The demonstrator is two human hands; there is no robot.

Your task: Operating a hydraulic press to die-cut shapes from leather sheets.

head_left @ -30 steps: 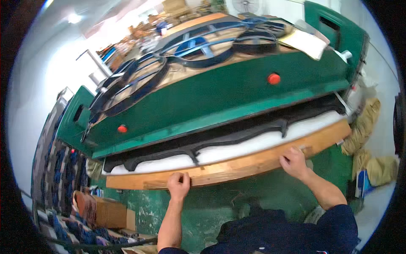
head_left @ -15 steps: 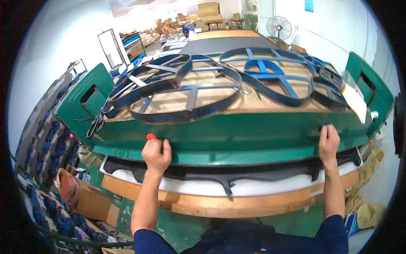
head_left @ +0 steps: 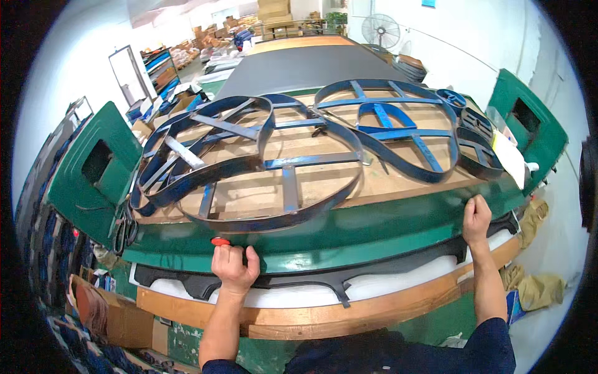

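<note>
Both hands, left hand [head_left: 233,267] and right hand [head_left: 476,219], are closing over red round buttons [head_left: 220,241] on the green steel press beam [head_left: 349,234], a heavy, rigid part above the white foam sheet [head_left: 398,283], best pressed squarely.

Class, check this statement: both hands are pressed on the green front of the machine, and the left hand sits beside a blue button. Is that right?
Not quite. The head view shows the button beside the left hand is red, not blue. Both hands, the right hand included, are on the green front.
</note>
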